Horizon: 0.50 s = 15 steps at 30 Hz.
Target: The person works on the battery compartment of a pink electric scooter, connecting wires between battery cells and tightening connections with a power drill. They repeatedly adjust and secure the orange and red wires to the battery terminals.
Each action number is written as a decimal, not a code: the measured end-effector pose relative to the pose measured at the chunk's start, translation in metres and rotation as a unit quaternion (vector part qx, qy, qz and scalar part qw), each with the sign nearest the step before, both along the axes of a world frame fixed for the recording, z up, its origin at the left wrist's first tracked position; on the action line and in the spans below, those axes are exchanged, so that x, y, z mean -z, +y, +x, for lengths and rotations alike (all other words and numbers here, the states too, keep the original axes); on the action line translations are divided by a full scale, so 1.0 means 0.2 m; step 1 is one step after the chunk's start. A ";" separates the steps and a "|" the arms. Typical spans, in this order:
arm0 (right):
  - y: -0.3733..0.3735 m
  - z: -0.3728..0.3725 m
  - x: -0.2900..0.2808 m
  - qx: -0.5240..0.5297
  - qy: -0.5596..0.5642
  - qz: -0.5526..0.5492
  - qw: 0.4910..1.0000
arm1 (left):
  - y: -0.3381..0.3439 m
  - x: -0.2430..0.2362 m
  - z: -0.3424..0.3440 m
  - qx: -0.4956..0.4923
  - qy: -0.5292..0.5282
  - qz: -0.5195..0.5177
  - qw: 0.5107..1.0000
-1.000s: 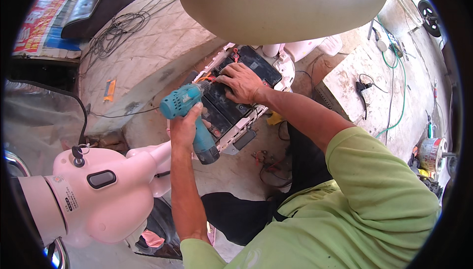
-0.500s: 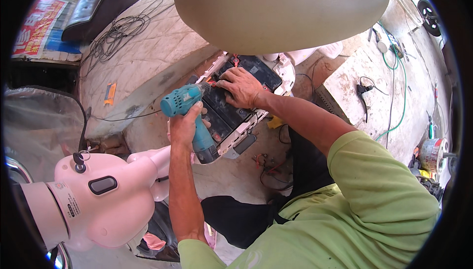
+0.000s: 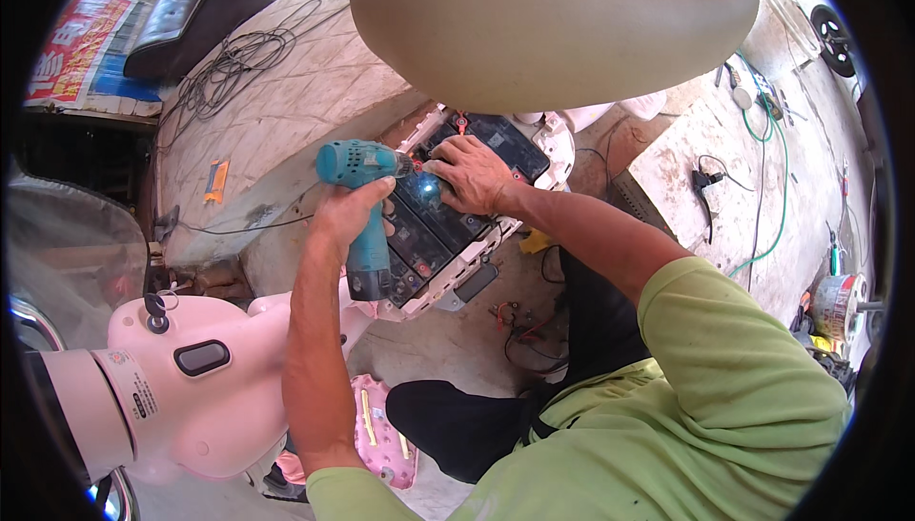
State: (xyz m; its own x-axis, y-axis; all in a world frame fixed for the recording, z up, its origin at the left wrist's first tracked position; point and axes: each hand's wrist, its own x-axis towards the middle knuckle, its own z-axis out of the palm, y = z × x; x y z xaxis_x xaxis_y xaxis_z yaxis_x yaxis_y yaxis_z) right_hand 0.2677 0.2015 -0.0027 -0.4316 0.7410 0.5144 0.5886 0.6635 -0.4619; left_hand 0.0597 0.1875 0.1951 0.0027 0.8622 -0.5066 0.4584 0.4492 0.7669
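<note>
My left hand (image 3: 345, 214) is wrapped round the grip of a teal cordless drill (image 3: 353, 163). Its chuck points right at black batteries (image 3: 448, 221) set side by side in the open pink scooter body (image 3: 477, 252). A small light glows on the battery beside the chuck. My right hand (image 3: 474, 176) rests over the batteries close to the drill's tip, fingers bent together near an orange-red terminal piece; what they pinch is hidden. Farther up, an orange-red cable connector (image 3: 462, 123) sits on another battery.
A large beige seat (image 3: 562, 30) overhangs the far side. To the left is the scooter's pink front body (image 3: 205, 388) with a key in it. Black cable (image 3: 233, 68) lies coiled on the floor. At right, a pale slab (image 3: 667, 173) bears a black lever and green cord.
The drill has swung more level, its battery end shifting left, and my left forearm has moved left. A light now shows on the battery. My right hand stays almost in place.
</note>
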 end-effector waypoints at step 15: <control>0.00 -0.01 0.01 0.000 0.002 0.012 1.000 | 0.10 -0.02 -0.03 0.049 0.011 -0.033 0.998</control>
